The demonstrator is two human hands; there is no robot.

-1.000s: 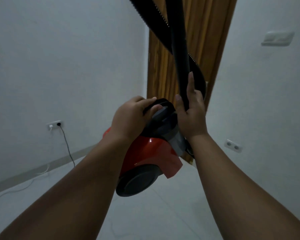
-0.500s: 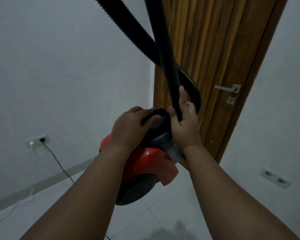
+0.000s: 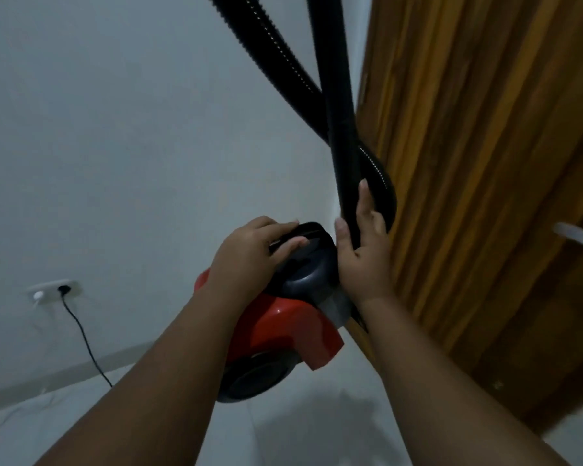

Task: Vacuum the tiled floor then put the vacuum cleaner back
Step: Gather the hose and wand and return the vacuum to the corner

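Red canister vacuum cleaner (image 3: 283, 317) hangs mid-frame above the tiled floor (image 3: 300, 432). The left hand (image 3: 246, 260) curls round its carry handle (image 3: 312, 230); the right hand (image 3: 360, 260) clasps the black wand (image 3: 337, 112) at one o'clock. Best carried level, keeping the ribbed hose (image 3: 266, 38) off the wooden door (image 3: 468, 163) at three o'clock.

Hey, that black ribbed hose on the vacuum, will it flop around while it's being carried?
Probably floppy: the ribbed hose curves in a loop, unlike the straight tube that the right hand grips. It may swing against the wooden door close beside it. The ribbing suggests it bends easily.
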